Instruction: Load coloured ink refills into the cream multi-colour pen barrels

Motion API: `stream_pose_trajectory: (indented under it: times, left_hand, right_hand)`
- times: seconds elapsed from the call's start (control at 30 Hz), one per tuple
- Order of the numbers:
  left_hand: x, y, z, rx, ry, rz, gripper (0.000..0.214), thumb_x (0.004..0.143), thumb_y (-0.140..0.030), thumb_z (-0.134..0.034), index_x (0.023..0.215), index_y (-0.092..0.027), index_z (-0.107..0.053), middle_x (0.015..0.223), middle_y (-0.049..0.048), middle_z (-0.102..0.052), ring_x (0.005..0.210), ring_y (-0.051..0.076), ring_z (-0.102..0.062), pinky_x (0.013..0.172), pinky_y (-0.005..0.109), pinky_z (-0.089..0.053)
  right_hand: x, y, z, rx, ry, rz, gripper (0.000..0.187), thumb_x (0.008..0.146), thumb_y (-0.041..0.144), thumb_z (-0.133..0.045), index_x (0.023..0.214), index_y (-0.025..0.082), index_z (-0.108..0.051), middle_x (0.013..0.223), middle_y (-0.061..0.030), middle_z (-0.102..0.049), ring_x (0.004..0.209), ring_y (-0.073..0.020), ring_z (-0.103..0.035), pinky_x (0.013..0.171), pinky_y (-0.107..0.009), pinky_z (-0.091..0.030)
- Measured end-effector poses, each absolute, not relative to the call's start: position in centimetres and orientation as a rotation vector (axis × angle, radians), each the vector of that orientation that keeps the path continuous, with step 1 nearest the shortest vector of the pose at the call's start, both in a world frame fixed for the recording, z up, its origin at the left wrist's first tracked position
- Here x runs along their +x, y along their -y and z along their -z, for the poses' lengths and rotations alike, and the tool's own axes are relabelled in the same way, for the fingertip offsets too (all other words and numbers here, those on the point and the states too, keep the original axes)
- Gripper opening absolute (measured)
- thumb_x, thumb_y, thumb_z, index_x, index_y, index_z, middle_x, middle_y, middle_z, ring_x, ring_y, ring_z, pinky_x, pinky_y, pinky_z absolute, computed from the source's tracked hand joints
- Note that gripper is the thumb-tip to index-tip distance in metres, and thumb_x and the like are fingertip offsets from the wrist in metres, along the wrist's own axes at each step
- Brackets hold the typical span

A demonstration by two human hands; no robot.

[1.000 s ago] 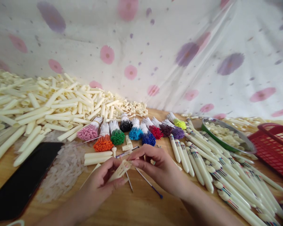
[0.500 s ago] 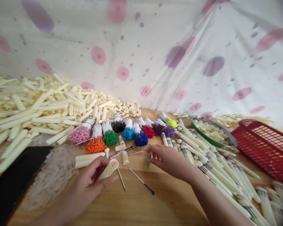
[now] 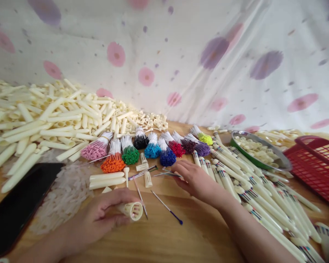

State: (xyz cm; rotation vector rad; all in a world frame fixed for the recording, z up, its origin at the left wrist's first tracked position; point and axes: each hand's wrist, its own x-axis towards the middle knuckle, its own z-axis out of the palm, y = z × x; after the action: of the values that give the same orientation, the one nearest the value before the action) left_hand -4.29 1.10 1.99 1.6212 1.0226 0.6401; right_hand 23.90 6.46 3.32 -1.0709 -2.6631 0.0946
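Observation:
My left hand is closed around a short cream pen tube. Its open, slotted end faces me. Low over the table, my right hand has its fingertips together on a thin pen refill; its fingers partly cover that refill. Between the hands lie a blue-tipped refill and another loose refill. Slotted cream pen parts and a few more refills rest just beyond my left hand.
Bundled refills in several colours stand across the middle. Cream pen barrels are heaped at the back left, above a black phone and clear plastic pieces. Assembled pens, a green-sided bowl and a red basket occupy the right.
My left hand has come lower and turned the tube's open end towards me. My right hand has lowered onto the refills on the table. The view has shifted slightly.

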Motion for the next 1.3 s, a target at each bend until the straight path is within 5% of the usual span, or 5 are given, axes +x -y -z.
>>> stream_pose_trajectory:
  times: [0.27,0.53,0.97,1.3]
  left_hand:
    - [-4.0,-1.5,-2.0,1.744,-0.781,-0.736,0.017,0.083,-0.025,-0.057,0.091,-0.029,-0.071,0.087,0.0022,-0.066,0.083,0.019,-0.061,0.079,0.029,-0.046]
    - [-3.7,-1.4,-1.5,1.788,-0.9,-0.807,0.016,0.079,-0.023,-0.06,0.087,-0.03,-0.072,0.085,0.0031,-0.067,0.076,0.018,-0.062,0.07,0.026,-0.049]
    - [-3.4,-1.4,-1.6,1.841,-0.951,-0.775,0.025,0.075,-0.016,-0.061,0.091,-0.032,-0.072,0.088,0.0013,-0.069,0.085,0.02,-0.063,0.077,0.027,-0.049]
    - [-3.3,-1.4,-1.4,1.835,-1.013,-0.744,0.028,0.075,-0.017,-0.061,0.095,-0.033,-0.072,0.094,0.0007,-0.071,0.091,0.021,-0.063,0.083,0.029,-0.047]
  right_hand:
    - [23.3,-2.6,-7.0,-0.849,2.469,-0.188,0.021,0.089,0.014,-0.045,0.109,0.018,-0.05,0.1,-0.0089,-0.06,0.086,-0.0136,-0.061,0.071,-0.024,-0.05]
    - [21.1,0.8,-9.5,-0.797,2.45,-0.09,0.013,0.089,0.021,-0.049,0.09,0.018,-0.063,0.074,-0.005,-0.066,0.068,-0.0161,-0.063,0.057,-0.025,-0.049]
    - [20.0,1.0,-7.6,-0.88,2.556,-0.15,0.017,0.086,0.01,-0.047,0.085,0.015,-0.063,0.07,-0.004,-0.06,0.058,-0.014,-0.05,0.048,-0.028,-0.039]
    - [20.2,0.7,-7.5,-0.896,2.549,-0.18,0.024,0.089,0.011,-0.04,0.085,0.016,-0.062,0.072,-0.0048,-0.061,0.061,-0.0134,-0.055,0.053,-0.025,-0.043]
